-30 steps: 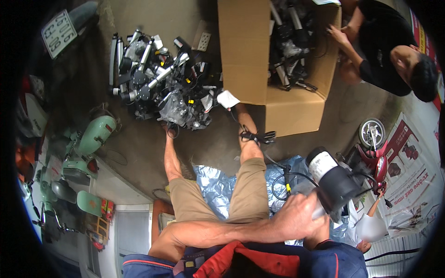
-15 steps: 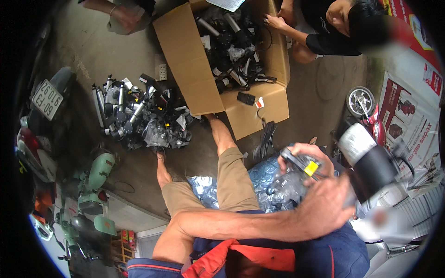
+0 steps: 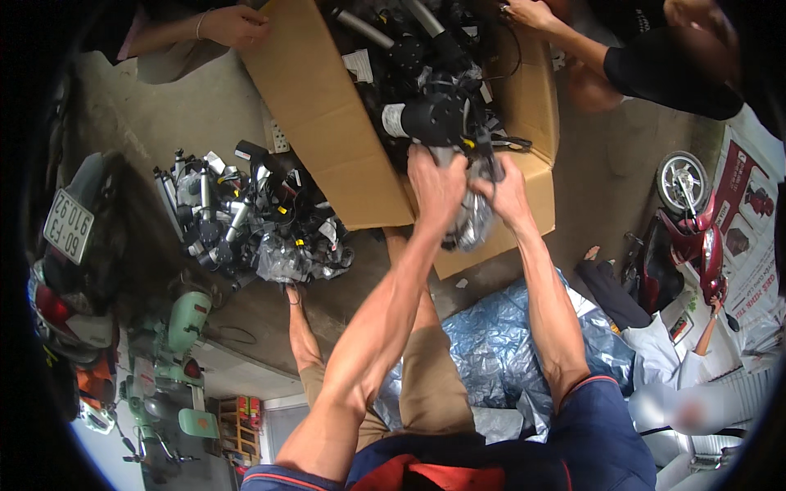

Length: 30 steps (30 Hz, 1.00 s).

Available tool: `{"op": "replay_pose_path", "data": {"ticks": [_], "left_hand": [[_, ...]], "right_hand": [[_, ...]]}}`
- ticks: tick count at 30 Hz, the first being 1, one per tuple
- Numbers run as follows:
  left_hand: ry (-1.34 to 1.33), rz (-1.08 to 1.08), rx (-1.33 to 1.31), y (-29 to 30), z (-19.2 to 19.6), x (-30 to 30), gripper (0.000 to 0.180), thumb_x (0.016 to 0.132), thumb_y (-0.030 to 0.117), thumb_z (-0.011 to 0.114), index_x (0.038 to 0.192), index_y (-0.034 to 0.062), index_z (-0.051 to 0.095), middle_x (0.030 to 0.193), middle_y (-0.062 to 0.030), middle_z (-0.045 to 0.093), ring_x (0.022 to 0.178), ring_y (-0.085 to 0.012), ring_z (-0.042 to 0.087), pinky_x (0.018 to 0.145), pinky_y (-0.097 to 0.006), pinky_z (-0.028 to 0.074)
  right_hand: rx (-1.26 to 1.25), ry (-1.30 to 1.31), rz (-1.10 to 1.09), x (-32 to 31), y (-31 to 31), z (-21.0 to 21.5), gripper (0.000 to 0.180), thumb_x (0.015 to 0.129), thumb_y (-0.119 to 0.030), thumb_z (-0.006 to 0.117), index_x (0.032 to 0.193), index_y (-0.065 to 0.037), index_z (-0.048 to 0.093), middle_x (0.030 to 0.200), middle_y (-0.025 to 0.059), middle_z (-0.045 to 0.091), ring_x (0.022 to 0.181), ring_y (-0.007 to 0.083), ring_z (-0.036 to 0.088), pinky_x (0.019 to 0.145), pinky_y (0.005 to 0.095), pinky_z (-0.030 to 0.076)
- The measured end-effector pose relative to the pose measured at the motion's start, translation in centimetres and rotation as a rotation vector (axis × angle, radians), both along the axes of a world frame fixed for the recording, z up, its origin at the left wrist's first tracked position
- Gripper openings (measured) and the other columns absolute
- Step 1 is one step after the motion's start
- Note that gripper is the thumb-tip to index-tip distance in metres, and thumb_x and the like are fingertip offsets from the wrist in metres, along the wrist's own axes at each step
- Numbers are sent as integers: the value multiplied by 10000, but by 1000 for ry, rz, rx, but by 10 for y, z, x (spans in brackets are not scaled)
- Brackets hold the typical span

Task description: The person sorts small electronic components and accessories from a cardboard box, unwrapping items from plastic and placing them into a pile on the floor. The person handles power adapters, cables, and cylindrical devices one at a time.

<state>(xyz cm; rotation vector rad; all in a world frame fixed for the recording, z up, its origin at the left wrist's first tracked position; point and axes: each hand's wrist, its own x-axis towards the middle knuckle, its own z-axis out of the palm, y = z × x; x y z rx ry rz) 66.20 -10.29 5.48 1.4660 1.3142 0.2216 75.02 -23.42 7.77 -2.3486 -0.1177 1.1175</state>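
Both my arms stretch forward over the near edge of a large open cardboard box. My left hand and my right hand grip one black motor unit with a white label, partly wrapped in clear plastic that hangs below my hands. The unit sits at the box's rim, above several similar black and silver parts inside. My bent legs in tan shorts are below my arms.
A pile of black and silver motor parts lies on the floor left of the box. Another person's hand rests on the box's far left, a second person reaches in at the right. Crumpled plastic sheeting, parked scooters around.
My right hand carried the motor unit from my right side forward to the box, and my left hand has joined it on the unit. My head has tilted toward the box.
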Motion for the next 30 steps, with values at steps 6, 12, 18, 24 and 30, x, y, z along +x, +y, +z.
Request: {"op": "replay_pose_path", "data": {"ticks": [6, 12, 18, 24, 30], "left_hand": [[527, -1159, -268, 79, -71, 54, 502, 740, 207, 706, 1162, -66, 714, 1174, -289, 714, 1132, -427, 692, 950, -444, 577], [393, -2031, 578, 74, -47, 113, 188, 778, 108, 729, 939, 84, 823, 992, -180, 775, 929, -437, 720, 681, -738, 470], [220, -2269, 793, 67, -141, 83, 211, 828, 212, 675, 907, 112, 843, 884, -145, 767, 942, -416, 697, 925, -900, 290], [155, -2093, 799, 72, -211, 40, 195, 841, 223, 686, 984, 168, 805, 1026, -53, 746, 1178, -287, 639, 1053, -842, 272], [-161, -1506, 800, 123, -178, 39, 448, 866, 284, 766, 1207, 11, 669, 1256, -215, 592, 1232, -413, 509, 1083, -558, 427]], "right_hand": [[-284, 172, 705, 85, 1, -98, 758, 644, -205, 920, 1280, 33, 582, 1146, 262, 717, 1085, 382, 703, 895, 472, 581], [-47, 679, -196, 33, -38, -144, 479, 831, -99, 833, 1259, 34, 662, 1099, 147, 745, 880, 237, 753, 663, 324, 610], [-212, -67, 61, 64, -56, -147, 334, 866, -28, 707, 1198, 9, 693, 1102, 174, 751, 937, 340, 758, 793, 395, 621], [-124, 160, 362, -15, -6, -139, 421, 843, -113, 744, 1255, -42, 690, 1245, 197, 699, 1187, 374, 649, 1046, 437, 506], [73, -360, 489, -60, 8, -196, 756, 849, -41, 708, 1516, 94, 378, 1608, 308, 317, 1455, 454, 377, 1208, 496, 347]]}}
